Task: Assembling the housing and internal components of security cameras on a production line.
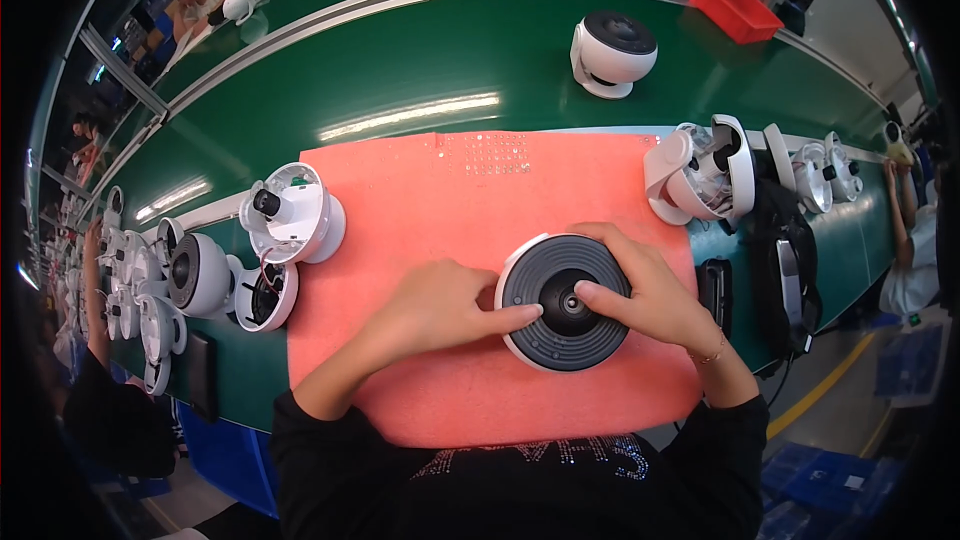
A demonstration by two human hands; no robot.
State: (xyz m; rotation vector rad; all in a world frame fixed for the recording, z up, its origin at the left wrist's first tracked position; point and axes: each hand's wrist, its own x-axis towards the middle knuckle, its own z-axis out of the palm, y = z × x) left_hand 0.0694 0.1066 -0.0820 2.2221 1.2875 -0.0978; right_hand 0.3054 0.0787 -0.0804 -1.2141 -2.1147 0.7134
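A round white security camera (530, 340) with a dark grey ribbed face and a central lens faces up over the orange cloth (400, 200). My left hand (440, 308) grips its left side, the thumb lying on the grey face and the other fingers hidden beneath. From the right, my right hand (650, 290) wraps the housing, its thumb close beside the lens and its fingers along the upper right rim. An opened white camera housing (290, 215) stands at the cloth's left edge. Another opened camera unit (700, 172), wires showing, rests at its right edge.
A finished-looking white camera (615, 52) stands on the green conveyor (420, 70) ahead, near a red bin (735, 10). Small screws (497, 153) lie in rows on the cloth. More housings (150, 280) crowd the left; a black power tool (790, 280) lies right. Other people work nearby.
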